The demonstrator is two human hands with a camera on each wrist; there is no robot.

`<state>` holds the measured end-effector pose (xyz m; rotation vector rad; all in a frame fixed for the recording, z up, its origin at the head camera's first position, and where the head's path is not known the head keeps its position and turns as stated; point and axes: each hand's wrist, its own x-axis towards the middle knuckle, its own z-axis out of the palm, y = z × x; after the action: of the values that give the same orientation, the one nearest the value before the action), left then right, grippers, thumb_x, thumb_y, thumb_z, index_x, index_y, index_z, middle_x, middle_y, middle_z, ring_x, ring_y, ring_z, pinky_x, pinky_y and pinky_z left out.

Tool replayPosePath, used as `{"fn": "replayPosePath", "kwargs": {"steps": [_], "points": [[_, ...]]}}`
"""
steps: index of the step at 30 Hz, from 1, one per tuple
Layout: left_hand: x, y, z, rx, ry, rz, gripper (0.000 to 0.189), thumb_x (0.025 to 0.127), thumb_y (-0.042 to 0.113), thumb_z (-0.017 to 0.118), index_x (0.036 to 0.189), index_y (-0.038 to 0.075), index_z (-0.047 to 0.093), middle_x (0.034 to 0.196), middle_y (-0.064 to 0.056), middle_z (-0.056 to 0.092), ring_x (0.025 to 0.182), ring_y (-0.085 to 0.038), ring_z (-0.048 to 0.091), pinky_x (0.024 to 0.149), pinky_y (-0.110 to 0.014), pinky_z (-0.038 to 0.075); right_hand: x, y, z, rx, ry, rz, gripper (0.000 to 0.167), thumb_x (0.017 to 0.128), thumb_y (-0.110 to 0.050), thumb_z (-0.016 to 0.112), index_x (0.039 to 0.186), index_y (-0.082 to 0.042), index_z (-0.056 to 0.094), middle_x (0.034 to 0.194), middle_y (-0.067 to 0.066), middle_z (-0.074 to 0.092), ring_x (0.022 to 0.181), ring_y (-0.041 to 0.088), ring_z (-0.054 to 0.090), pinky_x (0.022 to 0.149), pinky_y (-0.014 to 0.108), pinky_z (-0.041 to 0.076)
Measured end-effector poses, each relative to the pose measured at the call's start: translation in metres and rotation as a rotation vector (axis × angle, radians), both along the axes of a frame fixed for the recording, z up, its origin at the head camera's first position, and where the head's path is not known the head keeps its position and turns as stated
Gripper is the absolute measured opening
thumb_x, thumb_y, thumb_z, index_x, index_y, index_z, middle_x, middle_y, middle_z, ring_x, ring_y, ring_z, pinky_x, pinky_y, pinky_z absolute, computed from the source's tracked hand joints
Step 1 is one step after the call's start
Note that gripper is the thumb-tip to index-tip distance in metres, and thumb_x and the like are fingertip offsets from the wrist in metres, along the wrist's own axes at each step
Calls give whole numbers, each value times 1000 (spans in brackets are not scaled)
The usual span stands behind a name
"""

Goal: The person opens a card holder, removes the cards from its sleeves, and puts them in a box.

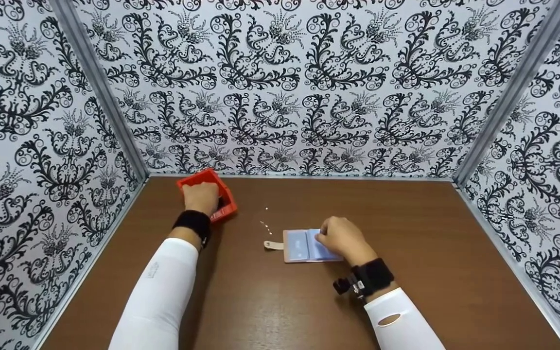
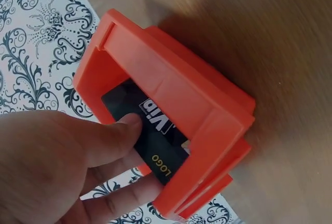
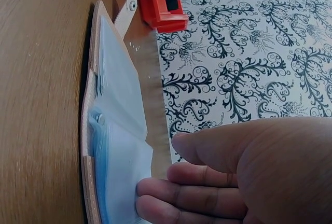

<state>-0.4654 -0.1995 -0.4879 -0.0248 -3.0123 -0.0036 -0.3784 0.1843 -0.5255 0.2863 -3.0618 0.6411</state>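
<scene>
My left hand point(image 1: 201, 198) reaches into a red plastic bin point(image 1: 230, 208) at the back left. In the left wrist view its thumb lies on a black card point(image 2: 149, 149) printed "Vip" and "LOGO", with fingers beneath, pinching it inside the bin. A card holder point(image 1: 297, 245) lies spread on the table, its clear bluish sleeves point(image 3: 122, 79) facing up and its strap point(image 1: 273, 245) out to the left. My right hand point(image 1: 345, 238) is over the holder's right half. Its fingertips touch the sleeves there, with the thumb held apart from them in the right wrist view.
The brown wooden table point(image 1: 241, 301) meets patterned walls point(image 1: 280, 97) at the back and sides, with grey metal posts point(image 1: 105, 92) in the corners. Small white specks point(image 1: 266, 227), perhaps reflections, show on the table between bin and holder.
</scene>
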Motion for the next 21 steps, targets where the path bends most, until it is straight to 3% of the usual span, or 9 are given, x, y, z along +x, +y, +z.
{"fn": "replayPosePath", "kwargs": {"steps": [2, 3, 9, 10, 13, 17, 21], "points": [[1, 1, 0, -1, 7, 3, 31, 107, 3, 52, 114, 0, 83, 126, -28, 81, 116, -49, 78, 112, -74, 50, 0, -1, 0, -3, 2, 2, 20, 99, -31, 83, 92, -13, 85, 99, 7, 84, 85, 26, 71, 86, 50, 60], [-9, -5, -11, -3, 33, 0, 31, 107, 4, 52, 111, 2, 83, 124, -26, 82, 114, -47, 79, 109, -71, 52, 0, -1, 0, -4, 3, 3, 20, 99, -31, 83, 91, -13, 85, 98, 7, 84, 84, 26, 70, 85, 50, 60], [-11, -9, -15, 5, 94, 23, 33, 107, 3, 52, 116, -1, 83, 123, -27, 82, 113, -49, 78, 105, -67, 55, 0, -2, -1, -5, 22, 16, 20, 100, -30, 84, 91, -12, 85, 96, 6, 83, 83, 26, 70, 83, 49, 60], [-1, -5, -5, 7, 79, 28, 33, 107, 2, 52, 118, -3, 82, 124, -29, 81, 115, -50, 78, 107, -69, 55, 0, -2, -1, -5, 26, 20, 21, 100, -30, 85, 92, -11, 85, 96, 7, 84, 83, 26, 71, 83, 50, 61], [0, -6, -6, 8, 85, 26, 30, 105, 3, 55, 118, -4, 82, 124, -30, 81, 116, -51, 77, 105, -69, 57, -1, -1, -1, -7, 40, 31, 21, 100, -28, 86, 91, -10, 84, 95, 8, 84, 83, 27, 72, 82, 51, 61], [4, 4, -4, 91, 135, 6, 21, 97, 2, 65, 106, -2, 83, 116, -29, 82, 107, -50, 79, 93, -67, 64, 0, -1, -1, -2, 36, 27, 20, 100, -28, 85, 93, -9, 85, 97, 10, 84, 86, 30, 74, 85, 52, 62], [17, 29, -4, 193, 186, -113, 13, 98, 13, 77, 91, 3, 80, 99, -22, 83, 91, -45, 80, 79, -61, 67, 0, 0, -1, 7, 21, 17, 21, 100, -29, 85, 95, -9, 85, 99, 11, 84, 86, 31, 74, 85, 52, 62]]}}
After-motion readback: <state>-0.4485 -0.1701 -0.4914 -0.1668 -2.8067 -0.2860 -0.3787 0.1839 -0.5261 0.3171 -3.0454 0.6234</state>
